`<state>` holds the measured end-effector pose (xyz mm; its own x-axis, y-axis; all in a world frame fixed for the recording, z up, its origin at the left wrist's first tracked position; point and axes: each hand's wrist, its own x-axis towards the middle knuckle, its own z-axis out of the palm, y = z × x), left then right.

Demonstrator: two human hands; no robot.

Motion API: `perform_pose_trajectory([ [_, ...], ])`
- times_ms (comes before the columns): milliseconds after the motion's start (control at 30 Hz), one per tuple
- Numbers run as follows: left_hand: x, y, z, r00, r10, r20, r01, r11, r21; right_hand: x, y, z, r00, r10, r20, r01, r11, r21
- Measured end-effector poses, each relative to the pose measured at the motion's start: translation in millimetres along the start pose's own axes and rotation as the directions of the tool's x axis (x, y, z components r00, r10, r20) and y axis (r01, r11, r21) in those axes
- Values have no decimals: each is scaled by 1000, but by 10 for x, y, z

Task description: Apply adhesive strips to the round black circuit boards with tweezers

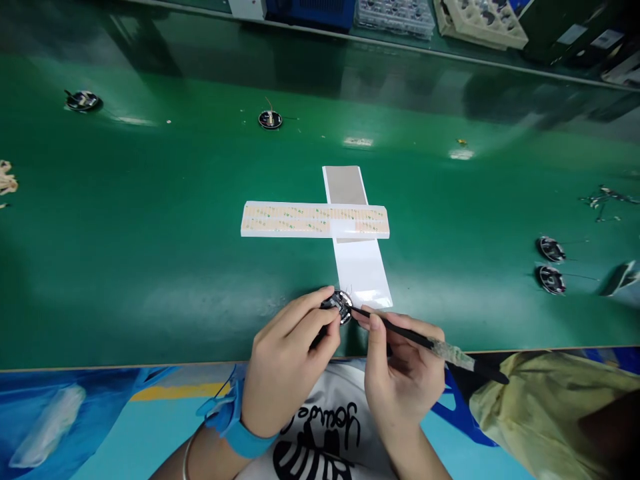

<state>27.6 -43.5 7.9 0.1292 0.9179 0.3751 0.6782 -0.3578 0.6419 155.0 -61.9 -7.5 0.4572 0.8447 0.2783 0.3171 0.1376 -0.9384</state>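
Near the table's front edge, my left hand (295, 353) pinches a small round electronic part (341, 305) with a dark face and a silvery rim. My right hand (407, 367) is closed round black tweezers (410, 333), whose handle has a pale wrapping. The tweezers' tip touches the round part or lies just over it; I cannot tell which. Just beyond my fingers lies a white backing strip (363, 267). Across it rests a sheet of small beige stickers (285, 220) with green marks.
Similar round parts lie at the far left (83, 101), the far middle (271, 120) and in a pair on the right (551, 280). Thin dark wires (607, 198) are at the right. A shelf at the back bears trays (395, 17). A person's yellow garment (555, 407) shows at lower right.
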Motion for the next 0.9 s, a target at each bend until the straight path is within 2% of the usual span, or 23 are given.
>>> perform_pose_trajectory([
  [200,-2,-12,-2,1000,25,-2,-25,1000,4,-10,36,-31,999,-18,46,17,1000,11],
  [467,0,-20,-4,997,75,34,-77,995,59,-33,67,-38,995,-90,46,92,995,-32],
  [633,-8,-30,-15,989,135,64,-141,985,101,-35,59,-20,998,-57,23,57,998,-11],
  [900,3,-17,-7,998,63,-4,-63,996,57,-7,36,-3,993,-114,15,114,993,-30],
])
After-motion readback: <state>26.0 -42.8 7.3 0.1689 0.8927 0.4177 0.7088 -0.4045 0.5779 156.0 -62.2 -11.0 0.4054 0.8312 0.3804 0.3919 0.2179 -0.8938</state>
